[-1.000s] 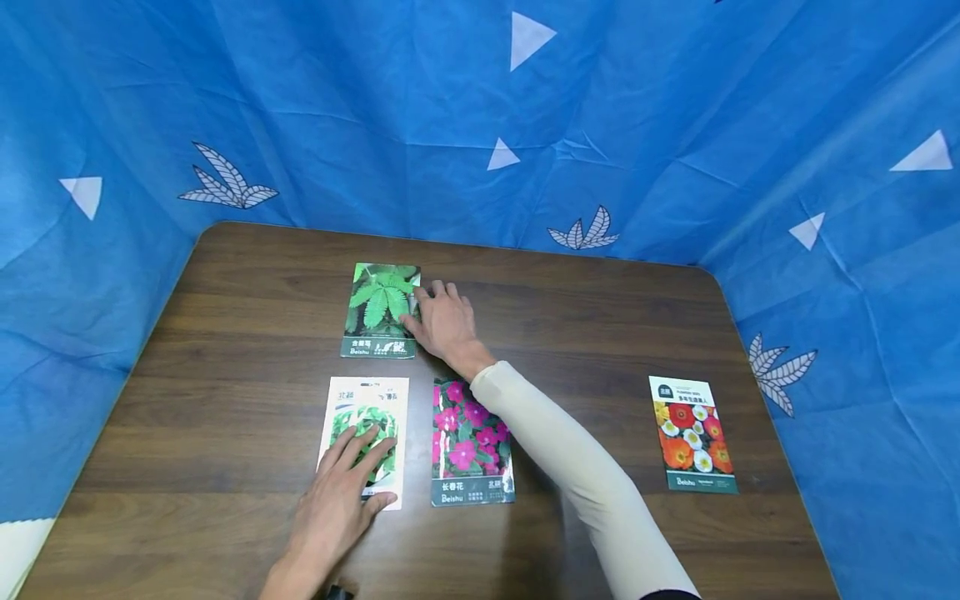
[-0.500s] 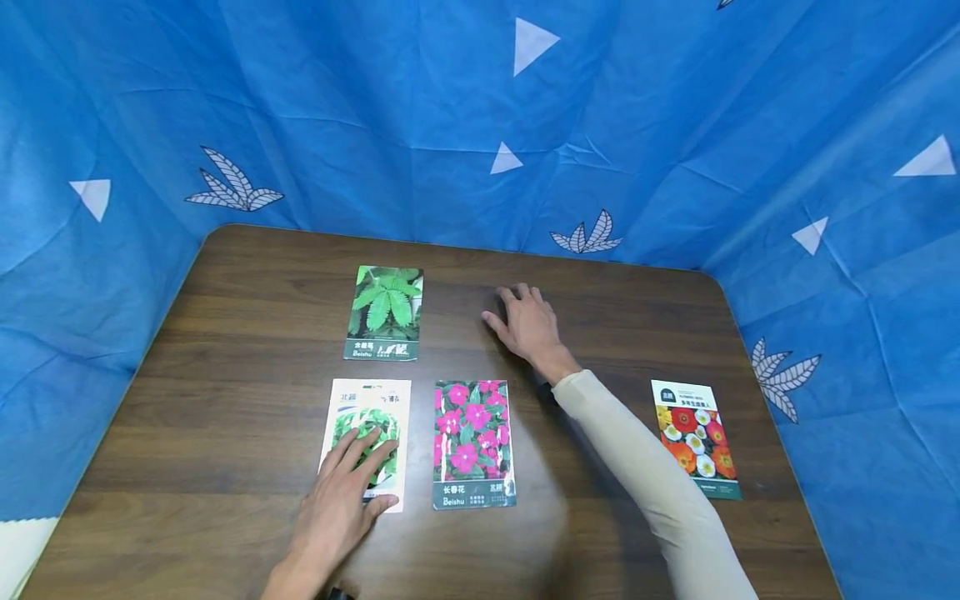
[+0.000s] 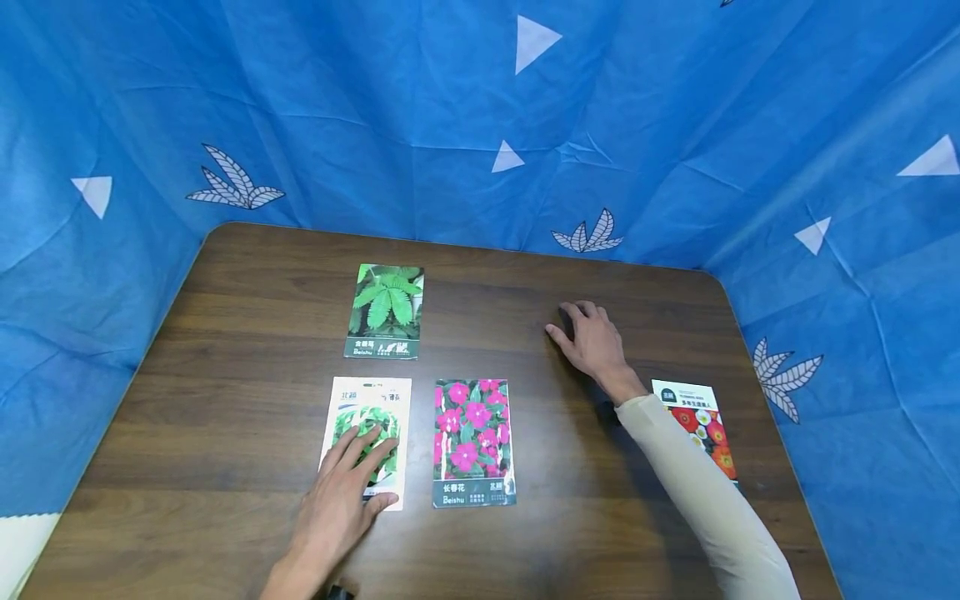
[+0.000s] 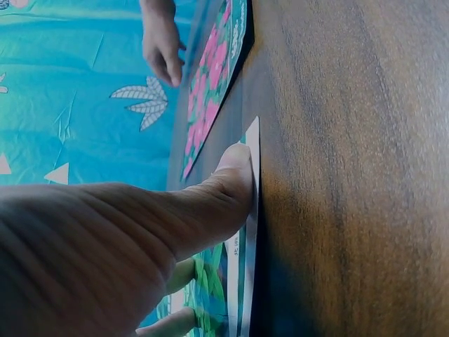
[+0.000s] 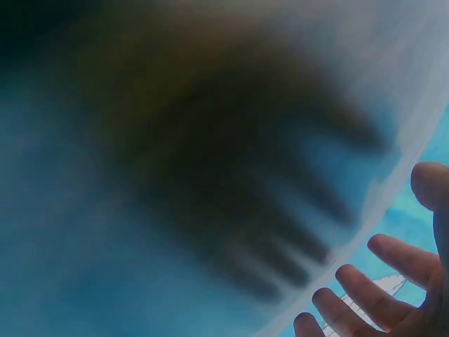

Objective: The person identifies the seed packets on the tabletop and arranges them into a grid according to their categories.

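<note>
My left hand (image 3: 336, 500) rests with spread fingers on a white seed packet (image 3: 371, 392) that pictures green leaves. In the left wrist view its thumb (image 4: 217, 193) lies on the packet's edge. Just right of it lies a seed packet with pink flowers (image 3: 472, 437). Behind these is a green-leaf seed packet (image 3: 385, 304), flat on the table. My right hand (image 3: 592, 346) is over the table's right half, holding nothing; its fingers (image 5: 372, 298) show loosely extended in the right wrist view. A poppy seed packet (image 3: 693, 400) lies at the right, partly hidden behind the pale sleeve.
The brown wooden table (image 3: 247, 333) has a glossy top that mirrors the right hand in the right wrist view. A blue patterned cloth (image 3: 420, 108) hangs behind it and along both sides.
My right hand has left the green-leaf packet's edge and moved right across the table. Its sleeve now covers part of the poppy packet. The left hand has stayed in place.
</note>
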The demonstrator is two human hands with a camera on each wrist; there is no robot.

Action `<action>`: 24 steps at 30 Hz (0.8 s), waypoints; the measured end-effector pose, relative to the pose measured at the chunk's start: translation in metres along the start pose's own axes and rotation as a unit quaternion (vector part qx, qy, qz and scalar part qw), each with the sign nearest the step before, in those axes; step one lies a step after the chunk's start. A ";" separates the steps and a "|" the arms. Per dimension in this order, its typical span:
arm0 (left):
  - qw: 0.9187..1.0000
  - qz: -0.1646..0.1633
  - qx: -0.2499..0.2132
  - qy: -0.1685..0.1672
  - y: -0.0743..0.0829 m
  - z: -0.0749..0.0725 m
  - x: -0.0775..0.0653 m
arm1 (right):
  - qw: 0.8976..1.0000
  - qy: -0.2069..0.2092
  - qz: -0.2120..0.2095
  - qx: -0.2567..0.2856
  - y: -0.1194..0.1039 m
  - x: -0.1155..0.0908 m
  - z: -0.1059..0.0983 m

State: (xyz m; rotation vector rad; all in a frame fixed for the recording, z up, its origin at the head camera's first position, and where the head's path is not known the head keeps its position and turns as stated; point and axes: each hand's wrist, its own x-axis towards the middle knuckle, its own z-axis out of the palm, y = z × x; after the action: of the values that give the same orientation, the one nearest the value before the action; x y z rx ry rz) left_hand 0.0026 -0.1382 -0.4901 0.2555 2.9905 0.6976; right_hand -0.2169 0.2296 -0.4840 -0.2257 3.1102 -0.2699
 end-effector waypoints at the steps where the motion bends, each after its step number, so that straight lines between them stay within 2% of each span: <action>1: 1.000 0.000 0.001 0.000 0.000 0.000 0.000 | 1.000 -0.001 0.004 0.002 0.005 -0.003 0.000; 8: 1.000 -0.003 0.002 -0.001 0.000 0.000 0.000 | 1.000 -0.001 0.015 0.025 0.036 -0.021 -0.003; 14: 1.000 0.002 -0.004 0.002 0.000 0.000 0.000 | 0.999 -0.008 -0.007 0.048 0.059 -0.040 -0.010; 21: 1.000 0.001 -0.004 0.002 0.000 -0.001 0.000 | 0.993 -0.063 -0.074 0.074 0.093 -0.064 -0.019; 24: 1.000 -0.002 -0.003 -0.002 0.000 -0.001 0.000 | 0.988 -0.096 -0.086 0.087 0.110 -0.077 -0.024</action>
State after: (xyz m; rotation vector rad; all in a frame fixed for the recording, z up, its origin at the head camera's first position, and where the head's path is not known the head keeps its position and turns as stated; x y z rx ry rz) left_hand 0.0024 -0.1382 -0.4891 0.2500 2.9838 0.7045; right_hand -0.1574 0.3523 -0.4794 -0.4861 2.8601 -0.4871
